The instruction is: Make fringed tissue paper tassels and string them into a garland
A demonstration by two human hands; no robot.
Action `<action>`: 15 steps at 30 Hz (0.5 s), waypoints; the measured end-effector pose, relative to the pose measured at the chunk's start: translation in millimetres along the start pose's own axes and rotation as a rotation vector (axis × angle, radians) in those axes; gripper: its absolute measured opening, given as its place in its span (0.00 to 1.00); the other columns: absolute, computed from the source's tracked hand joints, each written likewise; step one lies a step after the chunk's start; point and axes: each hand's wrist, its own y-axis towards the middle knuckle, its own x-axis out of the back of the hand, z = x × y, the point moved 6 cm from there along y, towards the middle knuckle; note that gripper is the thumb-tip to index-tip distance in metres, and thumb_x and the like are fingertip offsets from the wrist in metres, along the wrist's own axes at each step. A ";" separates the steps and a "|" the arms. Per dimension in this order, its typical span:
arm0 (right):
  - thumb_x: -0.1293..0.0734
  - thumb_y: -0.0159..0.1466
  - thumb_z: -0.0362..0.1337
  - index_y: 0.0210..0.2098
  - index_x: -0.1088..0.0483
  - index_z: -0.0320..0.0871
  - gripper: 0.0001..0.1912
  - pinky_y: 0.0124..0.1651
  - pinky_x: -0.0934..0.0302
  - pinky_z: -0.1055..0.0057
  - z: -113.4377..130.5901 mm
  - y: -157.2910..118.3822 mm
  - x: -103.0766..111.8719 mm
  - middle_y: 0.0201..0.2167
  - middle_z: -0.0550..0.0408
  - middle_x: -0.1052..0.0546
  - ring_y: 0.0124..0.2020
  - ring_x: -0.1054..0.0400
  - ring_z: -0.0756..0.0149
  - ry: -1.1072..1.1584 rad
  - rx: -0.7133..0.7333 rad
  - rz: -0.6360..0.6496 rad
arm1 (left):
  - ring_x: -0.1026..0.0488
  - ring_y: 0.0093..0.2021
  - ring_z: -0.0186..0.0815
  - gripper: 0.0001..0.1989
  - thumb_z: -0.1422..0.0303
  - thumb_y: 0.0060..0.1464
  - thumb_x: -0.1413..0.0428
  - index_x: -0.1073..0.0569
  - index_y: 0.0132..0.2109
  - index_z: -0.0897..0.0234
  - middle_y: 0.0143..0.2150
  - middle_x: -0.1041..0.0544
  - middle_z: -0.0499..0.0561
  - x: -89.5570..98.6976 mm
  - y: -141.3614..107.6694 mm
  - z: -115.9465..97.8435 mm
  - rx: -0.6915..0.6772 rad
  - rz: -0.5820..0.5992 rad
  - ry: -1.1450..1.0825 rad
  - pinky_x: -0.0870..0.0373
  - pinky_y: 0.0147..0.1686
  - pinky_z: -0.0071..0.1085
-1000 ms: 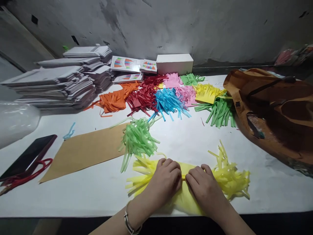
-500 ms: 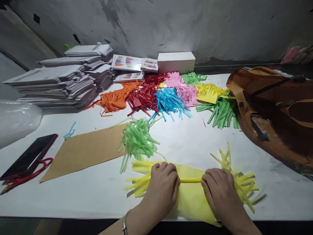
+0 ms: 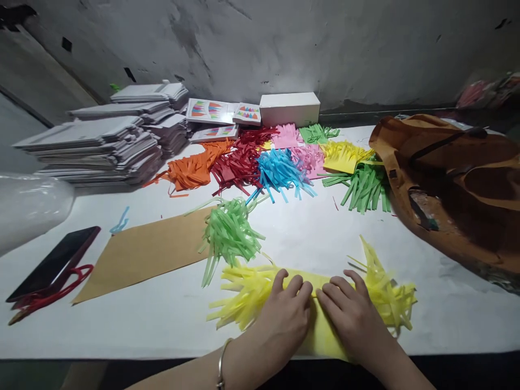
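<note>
In front of me lies a yellow tissue-paper tassel (image 3: 331, 330), its middle an uncut sheet and its two ends cut into fringe. The left fringe fans out on the table; the right one partly stands up. My left hand (image 3: 286, 309) bends its fingers over the rolled fold near the sheet's middle, pressing it. Close beside it, my right hand (image 3: 345, 300) grips the same fold, fingertips curled down on the paper. Both thumbs are hidden or nearly so. Just beyond the left fringe rests a light green fringed tassel (image 3: 231, 233).
A brown cardboard sheet (image 3: 150, 254) and a phone (image 3: 54, 262) with a red cord lie left. Behind are several coloured fringed papers (image 3: 282, 168), stacked white packets (image 3: 93, 146) and a white box (image 3: 289, 109). A brown bag (image 3: 447, 179) stands right.
Both hands have come closer together along the fold, covering the strip that showed between them. The yellow sheet's near part has drawn in. The view has shifted slightly.
</note>
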 end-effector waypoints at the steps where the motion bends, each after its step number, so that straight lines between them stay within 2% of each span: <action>1: 0.43 0.68 0.24 0.40 0.29 0.39 0.12 0.60 0.50 0.52 1.7 1.8 -2.5 0.33 0.53 0.27 0.41 0.35 0.61 -0.007 0.006 0.022 | 0.35 0.39 0.41 0.08 0.72 0.59 0.40 0.25 0.30 0.64 0.33 0.29 0.50 -0.6 3.5 0.0 -0.025 0.010 0.010 0.46 0.51 0.47; 3: 0.41 0.68 0.26 0.37 0.29 0.39 0.10 0.58 0.49 0.53 3.0 5.2 -6.9 0.32 0.53 0.27 0.38 0.35 0.62 -0.046 0.001 0.060 | 0.35 0.37 0.40 0.09 0.72 0.58 0.40 0.26 0.28 0.64 0.32 0.29 0.50 -1.8 10.5 5.9 -0.031 0.039 -0.001 0.43 0.46 0.44; 5: 0.42 0.68 0.25 0.35 0.29 0.40 0.12 0.56 0.48 0.53 3.4 8.0 -8.8 0.29 0.53 0.28 0.35 0.36 0.62 -0.114 0.002 0.063 | 0.35 0.37 0.40 0.10 0.72 0.57 0.40 0.27 0.27 0.64 0.32 0.28 0.50 -1.3 14.0 16.7 0.030 0.047 -0.044 0.42 0.42 0.42; 7: 0.45 0.69 0.24 0.32 0.29 0.40 0.16 0.52 0.46 0.55 1.8 10.6 -8.0 0.27 0.54 0.29 0.32 0.38 0.63 -0.121 -0.016 0.036 | 0.34 0.40 0.41 0.08 0.71 0.59 0.41 0.27 0.31 0.64 0.36 0.27 0.51 2.1 10.8 21.7 0.072 0.005 -0.089 0.41 0.44 0.42; 10: 0.45 0.70 0.25 0.31 0.29 0.41 0.17 0.48 0.44 0.58 -9.3 14.2 1.1 0.27 0.54 0.29 0.31 0.36 0.64 -0.031 -0.093 -0.034 | 0.33 0.43 0.39 0.03 0.70 0.63 0.44 0.27 0.39 0.64 0.41 0.26 0.51 4.1 -4.0 5.9 -0.059 -0.035 -0.170 0.42 0.50 0.40; 12: 0.42 0.71 0.28 0.37 0.27 0.41 0.13 0.50 0.44 0.58 -27.7 13.9 16.4 0.31 0.53 0.25 0.35 0.33 0.63 0.005 -0.187 -0.124 | 0.32 0.43 0.38 0.02 0.70 0.64 0.45 0.28 0.42 0.63 0.43 0.25 0.50 0.1 -14.8 -4.3 -0.096 -0.016 -0.208 0.41 0.50 0.38; 15: 0.37 0.70 0.35 0.41 0.25 0.42 0.08 0.50 0.40 0.60 -75.7 -3.3 57.4 0.35 0.52 0.21 0.39 0.29 0.62 -0.023 -0.398 -0.392 | 0.30 0.48 0.41 0.09 0.68 0.62 0.44 0.28 0.50 0.60 0.50 0.24 0.52 -5.2 -24.8 2.6 0.083 -0.080 -0.169 0.42 0.52 0.41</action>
